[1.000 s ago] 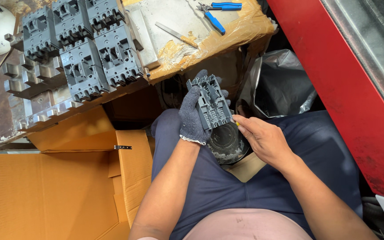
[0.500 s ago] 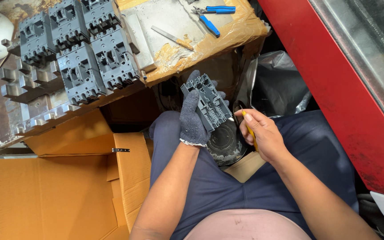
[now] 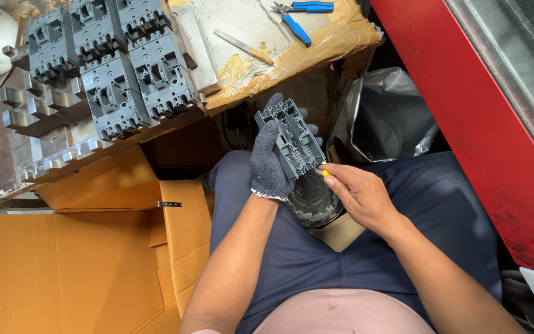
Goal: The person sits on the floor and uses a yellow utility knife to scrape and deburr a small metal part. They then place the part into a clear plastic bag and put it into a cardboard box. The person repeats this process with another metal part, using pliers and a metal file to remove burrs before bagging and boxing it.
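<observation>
- The red metal wall (image 3: pixel 465 124) is filling the right side of the view, and the open orange cardboard box (image 3: pixel 63 266) is lying at the lower left — it is plain, with no label that I can see on it.
- The work board wrapped in brown tape (image 3: pixel 316 49) is carrying a group of dark grey moulded housings (image 3: pixel 118 74), standing close together at the upper left, and blue-handled pliers (image 3: pixel 301 15) near the top edge.
- A crumpled grey plastic bag (image 3: pixel 384 117) is sitting between the board and the person's knee.
- The left hand (image 3: pixel 270 164), in a dark knitted glove, is gripping one grey housing (image 3: pixel 293 137) from behind and holding it tilted above the lap, its open ribbed side facing up.
- Compared with a second ago, the right hand (image 3: pixel 360 195) is now closed around a small yellow-handled tool (image 3: pixel 325 173), and its tip is coming to the lower edge of the housing; before, this hand was open and beside the part. So the work on this piece seems to be starting just now.
- Under the hands a round black part (image 3: pixel 313 198) is resting on the lap.
</observation>
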